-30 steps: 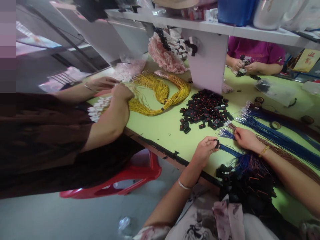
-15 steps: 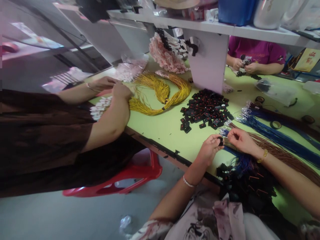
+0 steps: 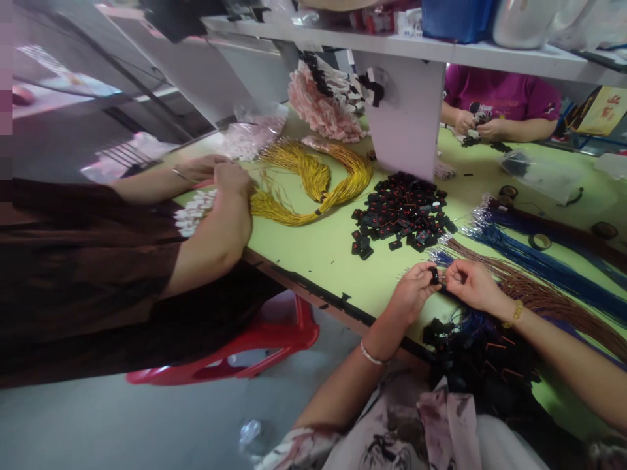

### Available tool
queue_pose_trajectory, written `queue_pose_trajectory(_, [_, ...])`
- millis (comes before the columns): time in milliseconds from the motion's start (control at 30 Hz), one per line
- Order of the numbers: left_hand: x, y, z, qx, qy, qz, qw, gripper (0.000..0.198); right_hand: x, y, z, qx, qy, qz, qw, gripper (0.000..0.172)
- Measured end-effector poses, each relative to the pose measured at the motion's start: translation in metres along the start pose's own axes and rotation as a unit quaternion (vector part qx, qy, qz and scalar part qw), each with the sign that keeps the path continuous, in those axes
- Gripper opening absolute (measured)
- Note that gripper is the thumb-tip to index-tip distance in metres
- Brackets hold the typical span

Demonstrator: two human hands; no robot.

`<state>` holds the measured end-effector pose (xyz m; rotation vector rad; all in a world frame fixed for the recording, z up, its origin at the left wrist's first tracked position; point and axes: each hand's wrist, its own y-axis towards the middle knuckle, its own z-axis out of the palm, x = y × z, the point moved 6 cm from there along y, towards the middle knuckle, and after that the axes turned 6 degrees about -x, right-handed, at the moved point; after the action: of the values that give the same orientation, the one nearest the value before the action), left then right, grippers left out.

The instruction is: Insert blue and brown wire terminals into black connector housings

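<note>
My left hand (image 3: 409,294) grips a small black plastic connector (image 3: 434,277) between thumb and fingers. Just right of it, my right hand (image 3: 471,284) is closed in a pinch on a thin wire (image 3: 442,278), whose pale tip points at the connector. Whether the tip is inside the connector is too small to tell. Beyond my hands lies a pile of loose black connectors (image 3: 404,212) with reddish marks. Brown wires (image 3: 531,284) with metal ends spread under and behind my right wrist. Nearer to me is a heap of black connectors with wires (image 3: 484,359).
At the left, a co-worker's arms (image 3: 215,228) reach over white connectors (image 3: 193,212) and yellow wire bundles (image 3: 313,176). A person in purple (image 3: 499,104) works across the table. Blue wires (image 3: 533,258) and tape rolls (image 3: 539,241) lie right. A shelf (image 3: 382,46) overhangs; a red stool (image 3: 255,343) stands below.
My right hand has come slightly down and closer to the connector, with the pale wire tip now showing between the hands. My left hand still grips the connector in nearly the same place.
</note>
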<state>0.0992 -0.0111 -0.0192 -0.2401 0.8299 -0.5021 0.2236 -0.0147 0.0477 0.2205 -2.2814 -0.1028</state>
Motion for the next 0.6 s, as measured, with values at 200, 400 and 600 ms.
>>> queue_pose_trajectory(200, [0.001, -0.001, -0.001, -0.006, 0.011, -0.001, 1.0, 0.027, -0.002, 0.0, 0.001, -0.006, -0.001, 0.0, 1.0, 0.01])
queue_pose_trajectory(400, [0.001, -0.003, -0.002, -0.035, 0.02, 0.0, 0.999, 0.034, -0.003, -0.001, 0.002, -0.006, 0.005, 0.016, 1.0, 0.007])
queue_pose_trajectory(600, [0.004, -0.005, -0.002, -0.084, 0.066, 0.043, 0.993, 0.039, -0.012, -0.002, 0.008, 0.005, 0.043, 0.033, 0.999, 0.009])
